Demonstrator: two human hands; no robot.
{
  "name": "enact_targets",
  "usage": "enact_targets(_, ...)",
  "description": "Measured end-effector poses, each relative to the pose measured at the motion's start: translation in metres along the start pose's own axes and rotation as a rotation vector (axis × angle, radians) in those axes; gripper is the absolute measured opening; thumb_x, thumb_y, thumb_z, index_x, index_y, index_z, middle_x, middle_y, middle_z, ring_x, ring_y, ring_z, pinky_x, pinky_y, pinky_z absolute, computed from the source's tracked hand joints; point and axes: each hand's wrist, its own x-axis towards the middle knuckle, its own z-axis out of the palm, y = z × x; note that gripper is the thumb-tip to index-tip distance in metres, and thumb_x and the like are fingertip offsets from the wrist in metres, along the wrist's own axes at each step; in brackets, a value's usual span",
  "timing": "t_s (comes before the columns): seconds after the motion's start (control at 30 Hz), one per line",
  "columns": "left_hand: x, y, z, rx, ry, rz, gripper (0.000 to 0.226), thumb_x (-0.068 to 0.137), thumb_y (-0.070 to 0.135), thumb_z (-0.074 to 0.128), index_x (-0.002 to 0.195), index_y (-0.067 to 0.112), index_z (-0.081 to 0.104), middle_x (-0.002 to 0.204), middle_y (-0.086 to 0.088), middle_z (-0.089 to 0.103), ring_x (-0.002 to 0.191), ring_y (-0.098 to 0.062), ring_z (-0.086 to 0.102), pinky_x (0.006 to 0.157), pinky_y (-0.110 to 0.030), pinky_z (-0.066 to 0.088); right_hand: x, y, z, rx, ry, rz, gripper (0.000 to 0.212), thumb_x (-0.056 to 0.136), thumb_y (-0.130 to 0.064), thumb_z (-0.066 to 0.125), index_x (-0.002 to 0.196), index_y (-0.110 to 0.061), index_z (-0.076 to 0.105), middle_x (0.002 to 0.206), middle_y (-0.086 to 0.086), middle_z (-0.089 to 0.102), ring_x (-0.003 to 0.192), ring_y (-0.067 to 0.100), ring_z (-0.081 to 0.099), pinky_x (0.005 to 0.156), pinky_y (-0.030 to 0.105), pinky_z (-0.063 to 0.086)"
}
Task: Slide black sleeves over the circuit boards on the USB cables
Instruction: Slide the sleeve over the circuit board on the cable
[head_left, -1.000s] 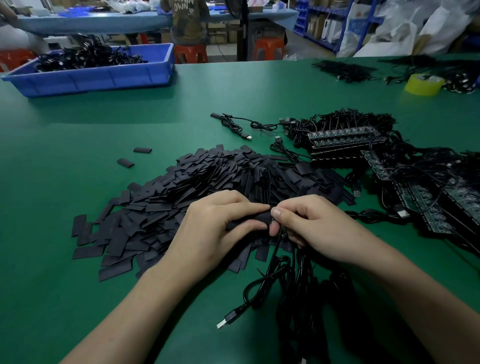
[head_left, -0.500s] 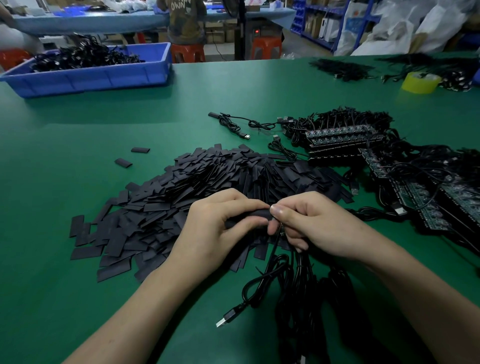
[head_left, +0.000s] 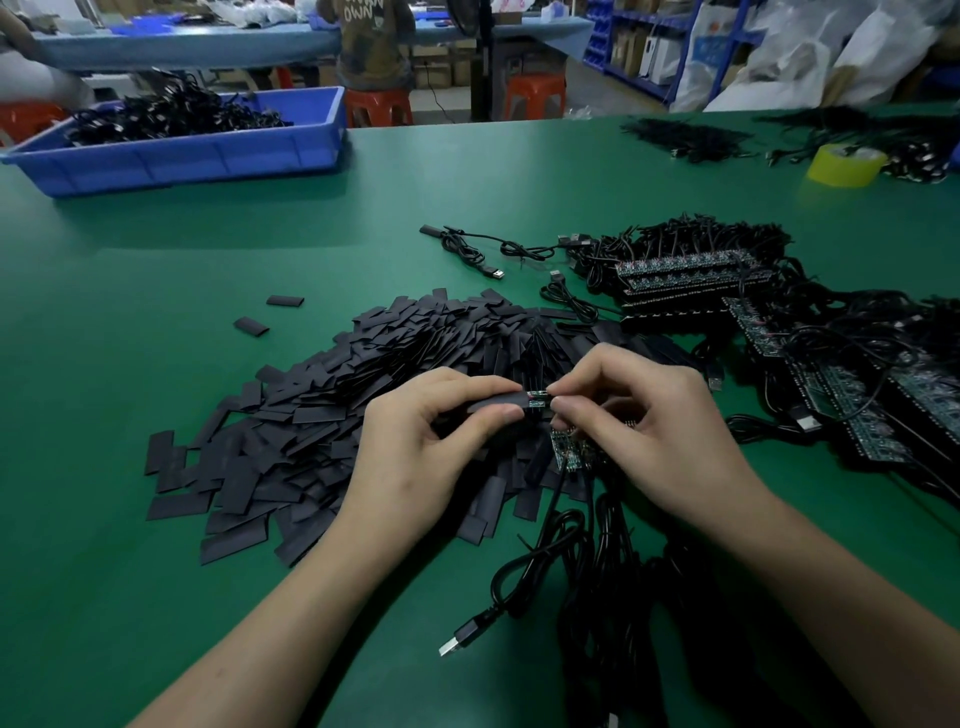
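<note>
My left hand (head_left: 431, 441) pinches a flat black sleeve (head_left: 496, 402) between thumb and forefinger. My right hand (head_left: 644, 431) pinches the end of a small circuit board (head_left: 537, 399), which sticks partly out of the sleeve's right end. More bare boards (head_left: 569, 452) hang under my right palm, their black USB cables (head_left: 550, 551) trailing toward me to a plug (head_left: 460, 640). Beneath both hands lies a big heap of loose black sleeves (head_left: 363, 395).
Rows of boards with cables (head_left: 691, 270) lie right of the heap, more (head_left: 857, 395) at far right. A blue bin (head_left: 208, 150) of cables sits far left. Yellow tape roll (head_left: 847, 165) is far right. Two stray sleeves (head_left: 284, 301) lie left. A person stands behind the table.
My hands rose slightly and drew a little apart. A short piece of circuit board now shows between my fingertips at the sleeve's end, where earlier the fingers met.
</note>
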Motion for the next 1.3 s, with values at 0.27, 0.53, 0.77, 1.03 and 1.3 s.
enact_targets(0.27, -0.002, -0.002, 0.001, -0.044, -0.016, 0.0, 0.017, 0.089, 0.026, 0.077, 0.106, 0.027, 0.08, 0.095, 0.012, 0.074, 0.096, -0.012, 0.07, 0.084, -0.02, 0.051, 0.002, 0.004, 0.0, -0.206, 0.054, -0.218, 0.01, 0.093, -0.018, 0.071, 0.1, -0.014, 0.077, 0.094, -0.011, 0.074, 0.089, 0.0, 0.069, 0.077, 0.018, 0.054)
enact_targets(0.53, -0.003, -0.003, 0.003, -0.051, -0.04, 0.003, 0.017, 0.09, 0.027, 0.075, 0.106, 0.025, 0.08, 0.096, 0.009, 0.074, 0.096, -0.013, 0.07, 0.085, -0.025, 0.053, 0.001, 0.006, -0.003, -0.271, 0.031, -0.302, 0.011, 0.093, -0.011, 0.075, 0.104, -0.012, 0.076, 0.094, -0.005, 0.074, 0.089, 0.002, 0.068, 0.079, 0.026, 0.056)
enact_targets(0.77, -0.002, 0.001, 0.003, -0.045, -0.019, 0.04, 0.017, 0.09, 0.026, 0.076, 0.107, 0.025, 0.079, 0.097, 0.011, 0.073, 0.097, -0.012, 0.07, 0.085, -0.022, 0.052, -0.002, 0.001, 0.003, -0.193, 0.082, -0.213, 0.014, 0.093, -0.02, 0.072, 0.105, -0.014, 0.076, 0.093, -0.013, 0.073, 0.088, 0.0, 0.07, 0.076, 0.022, 0.057)
enact_targets(1.03, -0.002, 0.005, 0.001, -0.026, 0.021, 0.065, 0.019, 0.089, 0.022, 0.078, 0.107, 0.023, 0.08, 0.098, 0.012, 0.074, 0.097, -0.011, 0.07, 0.085, -0.017, 0.05, -0.002, -0.003, 0.003, -0.178, 0.144, -0.166, 0.013, 0.087, -0.015, 0.079, 0.099, -0.012, 0.078, 0.088, -0.009, 0.075, 0.081, 0.003, 0.07, 0.071, 0.023, 0.056)
enact_targets(1.3, -0.003, 0.007, 0.002, 0.007, 0.084, 0.064, 0.026, 0.084, 0.031, 0.079, 0.109, 0.024, 0.08, 0.096, 0.011, 0.074, 0.093, -0.011, 0.071, 0.081, -0.019, 0.053, -0.005, -0.005, 0.008, -0.218, 0.173, -0.165, 0.009, 0.087, -0.014, 0.079, 0.094, -0.009, 0.079, 0.085, -0.008, 0.074, 0.079, 0.001, 0.069, 0.07, 0.022, 0.054)
